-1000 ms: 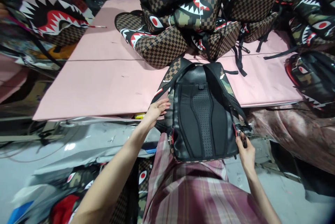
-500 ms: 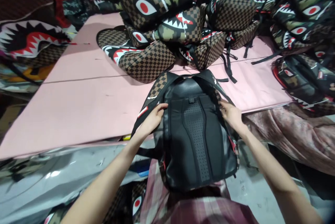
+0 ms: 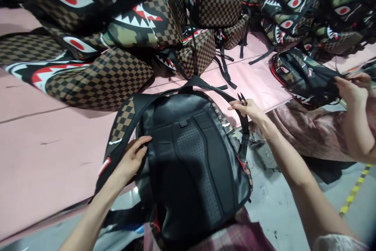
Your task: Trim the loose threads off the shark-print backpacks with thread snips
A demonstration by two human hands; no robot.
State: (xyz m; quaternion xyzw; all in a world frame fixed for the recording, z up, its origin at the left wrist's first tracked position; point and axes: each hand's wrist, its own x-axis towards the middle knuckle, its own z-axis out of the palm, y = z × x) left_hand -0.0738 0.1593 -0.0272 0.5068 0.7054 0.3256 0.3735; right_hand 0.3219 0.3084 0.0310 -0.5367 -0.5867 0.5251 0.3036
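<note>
A black backpack (image 3: 164, 157) with checkered and camouflage sides leans at the table's near edge, its padded back panel facing me. My left hand (image 3: 133, 161) grips the panel's left edge, fingertips on the black surface and thumb bent beside them. A shoulder strap (image 3: 126, 137) runs past that hand. On the other side, my right hand (image 3: 249, 111) is closed around small dark thread snips (image 3: 242, 99), whose two points stick up above the fingers. The other shoulder strap (image 3: 244, 125) passes under this hand; whether the fingers also pinch it is hard to tell.
Checkered backpacks with shark-mouth prints (image 3: 108, 74) are piled across the pink tabletop (image 3: 53, 165). More camouflage ones (image 3: 288, 12) stand at the back right. At the right, another person's hands (image 3: 354, 90) handle a dark backpack (image 3: 305, 74). Yellow-black tape (image 3: 357, 188) marks the floor.
The view has swung right and closer. My right hand has moved off the panel's right edge, out to the strap, and the snips now show. My left hand stays at the left edge.
</note>
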